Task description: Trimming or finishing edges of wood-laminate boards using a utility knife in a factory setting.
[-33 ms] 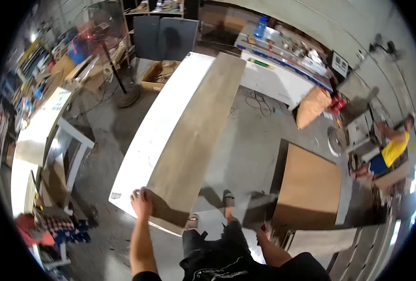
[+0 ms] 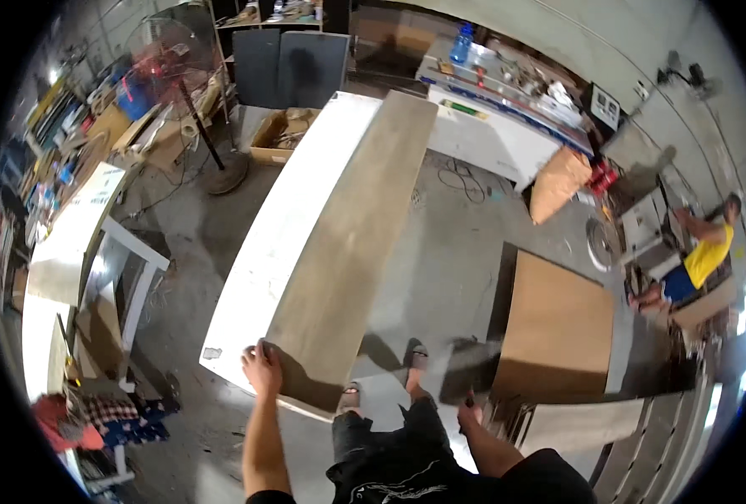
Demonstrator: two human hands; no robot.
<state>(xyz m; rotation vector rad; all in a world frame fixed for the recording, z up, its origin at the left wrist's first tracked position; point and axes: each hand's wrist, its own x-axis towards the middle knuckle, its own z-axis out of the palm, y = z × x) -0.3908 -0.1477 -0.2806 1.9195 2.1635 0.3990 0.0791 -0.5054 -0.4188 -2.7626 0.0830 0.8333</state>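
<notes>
A long brown wooden panel (image 2: 352,244) lies lengthwise on a white tabletop (image 2: 259,260), covering its right side. At the panel's near left corner, my left hand (image 2: 262,371) rests with its fingers bent over the panel's edge. My right hand (image 2: 471,417) hangs low beside my right leg, away from the panel. Its fingers are closed around a small, slim dark thing with a reddish tip, whose kind I cannot make out.
A brown board (image 2: 555,328) lies to my right. A pedestal fan (image 2: 196,109) and a carton (image 2: 282,136) stand beyond the tabletop. Far right are a cluttered white workbench (image 2: 494,134), a brown sack (image 2: 560,183) and a person in yellow (image 2: 702,256). A white frame (image 2: 142,290) stands left.
The view has shifted slightly. My right hand has come up a little, and its small thing shows more. My left hand stays at the panel's near corner.
</notes>
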